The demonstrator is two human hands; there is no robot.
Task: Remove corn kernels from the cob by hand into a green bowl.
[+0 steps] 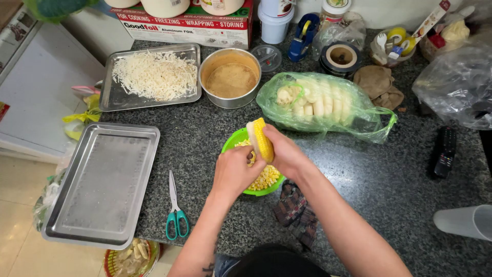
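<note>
Both hands hold one yellow corn cob [261,137] upright over a green bowl [233,139] on the dark granite counter [369,179]. My right hand [285,154] grips the cob from the right side. My left hand [234,172] presses against its lower left part, thumb on the kernels. One strip of the cob on the left is bare and pale. Loose yellow kernels [266,178] lie in the bowl under my hands.
An empty steel tray [102,184] lies at left, teal-handled scissors [175,213] beside it. Behind are a tray of shredded white food [154,76], a round metal pan [229,78], a green bag of bare cobs [320,105], a patterned cloth [294,210] and a remote [445,152].
</note>
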